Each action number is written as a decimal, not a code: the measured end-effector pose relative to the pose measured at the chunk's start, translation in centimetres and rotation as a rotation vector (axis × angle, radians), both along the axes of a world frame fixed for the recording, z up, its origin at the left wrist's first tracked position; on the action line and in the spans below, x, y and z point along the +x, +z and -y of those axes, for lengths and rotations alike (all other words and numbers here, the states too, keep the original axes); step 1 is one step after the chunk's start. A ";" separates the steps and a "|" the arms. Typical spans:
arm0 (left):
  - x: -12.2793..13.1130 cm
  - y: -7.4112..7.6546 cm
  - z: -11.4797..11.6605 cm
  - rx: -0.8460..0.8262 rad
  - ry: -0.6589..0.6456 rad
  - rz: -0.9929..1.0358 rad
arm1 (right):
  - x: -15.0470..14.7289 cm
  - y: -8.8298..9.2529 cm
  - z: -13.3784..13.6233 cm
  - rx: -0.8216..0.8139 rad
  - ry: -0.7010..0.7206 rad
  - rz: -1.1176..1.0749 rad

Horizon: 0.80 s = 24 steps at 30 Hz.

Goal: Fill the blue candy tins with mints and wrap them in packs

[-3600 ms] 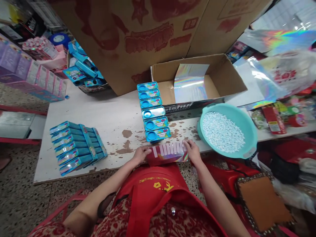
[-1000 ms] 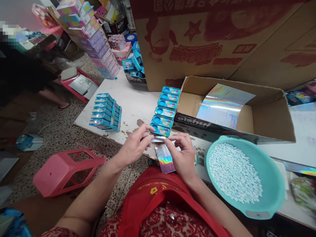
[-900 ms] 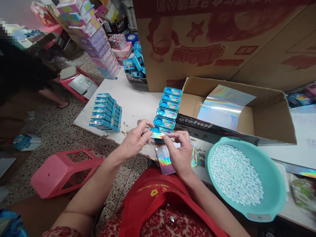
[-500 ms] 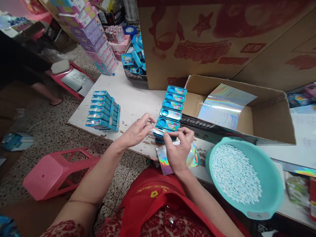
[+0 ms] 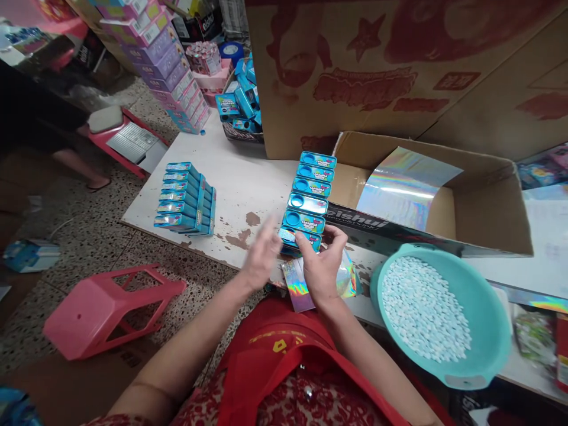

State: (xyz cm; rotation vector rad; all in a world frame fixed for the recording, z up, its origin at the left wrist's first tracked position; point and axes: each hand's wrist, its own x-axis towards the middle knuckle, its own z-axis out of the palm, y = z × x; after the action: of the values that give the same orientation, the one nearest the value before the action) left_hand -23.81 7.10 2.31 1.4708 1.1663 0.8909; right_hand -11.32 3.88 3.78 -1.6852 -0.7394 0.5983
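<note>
A column of small blue tins (image 5: 312,187) lies on the white table, each with a round recess in its top. My right hand (image 5: 323,260) is closed on the nearest tin (image 5: 309,239), its thumb on the lid over a shiny strip. Left of that tin, my left hand (image 5: 261,251) is smeared by motion and touches nothing visible. Shiny holographic sheets (image 5: 298,284) lie under my right hand at the table's front edge. More blue tins (image 5: 180,198) stand in a block on the left.
A teal basin (image 5: 488,319) of pale pellets sits at the right. Behind it is an open carton (image 5: 483,204) with a holographic sheet. A large cardboard box (image 5: 377,77) stands behind. A pink stool (image 5: 93,313) and a person's leg (image 5: 73,163) are at the left.
My left hand has come off the strip and moved slightly down and left. My right hand has stayed near the closest tin, where the strip now lies flatter on the lid.
</note>
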 end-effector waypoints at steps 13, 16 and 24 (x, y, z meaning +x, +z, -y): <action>-1.6 -11.2 4.0 -0.294 -0.079 -0.703 | 7.3 -10.2 6.7 -0.141 0.196 0.098; 1.2 -14.0 4.2 -0.326 -0.120 -0.795 | 5.9 -14.9 7.8 -0.212 0.384 0.161; 2.8 -15.2 4.4 -0.392 -0.111 -0.731 | 4.9 -19.6 8.1 -0.268 0.541 0.455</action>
State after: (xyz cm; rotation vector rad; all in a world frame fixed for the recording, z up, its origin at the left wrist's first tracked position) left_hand -21.00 2.67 -12.90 1.5435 1.6477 0.0043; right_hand -6.40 -4.23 -15.78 -1.8994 -1.5274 0.7139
